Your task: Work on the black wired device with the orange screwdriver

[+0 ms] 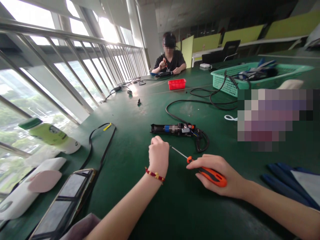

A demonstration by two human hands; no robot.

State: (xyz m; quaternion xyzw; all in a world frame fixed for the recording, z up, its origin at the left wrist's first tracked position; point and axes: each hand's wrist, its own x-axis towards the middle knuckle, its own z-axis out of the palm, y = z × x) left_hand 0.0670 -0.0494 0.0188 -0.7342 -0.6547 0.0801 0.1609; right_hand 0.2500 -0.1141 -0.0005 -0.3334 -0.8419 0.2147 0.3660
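My right hand (227,170) grips an orange and black screwdriver (214,177), its thin shaft pointing left. The tip ends just right of my left hand (159,152), with a small gap between. My left hand is closed, with curled fingers turned away from me; whatever they hold, if anything, is hidden. Around that wrist is a red bracelet with gold beads. Just beyond both hands lies a black cylindrical electric device (172,129) with a blue band, exposed inner parts and thin wires. From its right end a black cable (172,107) loops away over the green table.
A red bin (177,84) and a green basket (225,82) holding tangled items stand farther back. Left are a phone (60,206), a strap (108,143) and a green-capped bottle (51,135). Blue gloves (285,180) lie right. Across the table a person (170,60) handles a similar device.
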